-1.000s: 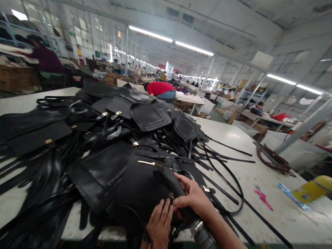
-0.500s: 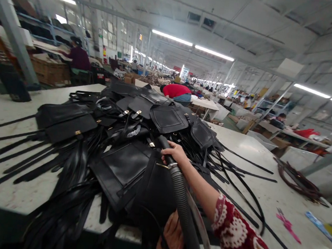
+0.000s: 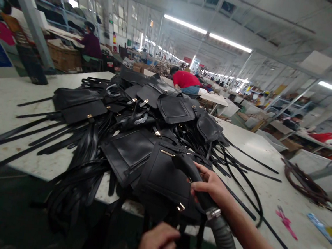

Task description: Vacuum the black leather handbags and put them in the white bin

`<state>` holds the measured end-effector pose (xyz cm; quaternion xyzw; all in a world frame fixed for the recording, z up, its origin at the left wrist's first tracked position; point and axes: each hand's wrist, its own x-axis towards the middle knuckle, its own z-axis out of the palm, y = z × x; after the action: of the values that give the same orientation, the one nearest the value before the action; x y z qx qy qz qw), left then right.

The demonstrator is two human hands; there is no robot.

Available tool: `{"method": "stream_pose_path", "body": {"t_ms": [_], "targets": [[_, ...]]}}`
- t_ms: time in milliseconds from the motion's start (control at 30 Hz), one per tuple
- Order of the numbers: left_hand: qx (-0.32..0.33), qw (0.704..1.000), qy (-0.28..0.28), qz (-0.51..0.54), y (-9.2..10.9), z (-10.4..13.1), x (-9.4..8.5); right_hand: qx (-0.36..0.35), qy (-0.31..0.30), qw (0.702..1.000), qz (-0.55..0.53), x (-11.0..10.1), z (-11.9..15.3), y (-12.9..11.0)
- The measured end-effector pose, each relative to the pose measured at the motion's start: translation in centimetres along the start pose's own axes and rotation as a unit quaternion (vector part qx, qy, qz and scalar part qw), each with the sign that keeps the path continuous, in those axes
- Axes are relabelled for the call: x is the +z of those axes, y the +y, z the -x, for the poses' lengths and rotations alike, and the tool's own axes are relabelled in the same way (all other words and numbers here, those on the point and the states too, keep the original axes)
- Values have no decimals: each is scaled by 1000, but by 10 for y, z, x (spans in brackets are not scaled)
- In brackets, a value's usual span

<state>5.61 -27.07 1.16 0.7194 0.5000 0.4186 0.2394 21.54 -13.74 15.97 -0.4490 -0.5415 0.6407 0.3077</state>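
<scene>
My right hand (image 3: pixel 211 185) is wrapped around the black nozzle (image 3: pixel 189 170) of a ribbed grey vacuum hose (image 3: pixel 227 240), joined by a metal clamp. The nozzle's tip rests on or just above a black leather bag (image 3: pixel 161 175) with a gold zip and a gold clasp. This bag lies at the table's near edge, its lower part hanging toward me. At the bottom, my left hand (image 3: pixel 157 243) is below the bag with its fingers curled in; it is blurred, and what it holds, if anything, is hidden. A second black bag (image 3: pixel 127 156) lies against the first.
A heap of black bags (image 3: pixel 176 109) with long straps covers the middle of the white table (image 3: pixel 33 127). To the right lie a coil of brown straps (image 3: pixel 304 181), pink-handled snips (image 3: pixel 287 222) and a blue packet (image 3: pixel 324 231). A person in red (image 3: pixel 186 79) bends over a table beyond.
My right hand has drawn the nozzle back toward me and to the right, over the near bag. My left hand has dropped lower and curled. The near bag now shows its clasp.
</scene>
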Motion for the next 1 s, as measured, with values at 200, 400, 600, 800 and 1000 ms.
{"method": "stream_pose_path", "body": {"t_ms": [200,400,600,800,1000], "targets": [[-278,913,253,158,-44,-36,-91,66,-65,996,5,18,39,16],[-308,885,243,249,-53,-51,-82,43,-135,986,86,41,46,36],[-324,829,271,368,-53,-52,-80,29,-149,986,71,61,23,49],[-347,822,271,361,-50,-52,-80,-28,-41,996,-75,64,6,33],[-296,933,187,81,-43,-60,-100,16,-29,998,-60,34,41,43]]}}
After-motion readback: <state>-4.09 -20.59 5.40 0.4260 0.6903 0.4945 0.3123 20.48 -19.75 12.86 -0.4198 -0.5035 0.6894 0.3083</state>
